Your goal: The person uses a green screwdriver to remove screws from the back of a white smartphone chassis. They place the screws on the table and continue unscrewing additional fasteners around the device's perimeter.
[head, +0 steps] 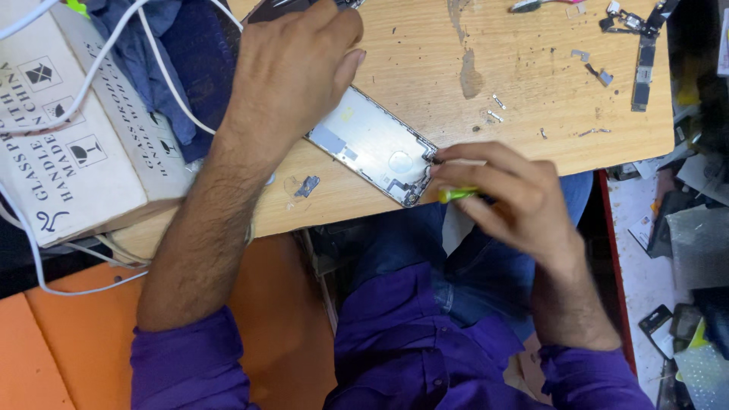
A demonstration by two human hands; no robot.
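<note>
Silver metal phone housing (373, 144), rectangular, opened with its inner face up, lying slantwise on the pale wooden bench (531, 91) near its front edge. Left hand (292, 64): palm down on the far end of the housing, fingers curled over it, pressing it flat; nothing enclosed in that grip. Right hand (505, 197): fingers pinched shut around a small screwdriver with a green handle (458, 194), its tip at the near corner of the housing, just ahead of the grip. Small grey metal bracket (307, 186): loose on the bench, left of the screwdriver grip and beside the left forearm. Tiny screws and metal bits (497, 110): scattered beyond the right hand. Dark narrow circuit board (642, 76): well apart, at the far right corner. White cardboard box (68, 144), white cable (163, 64) and blue cloth (159, 68): left of the left hand.
</note>
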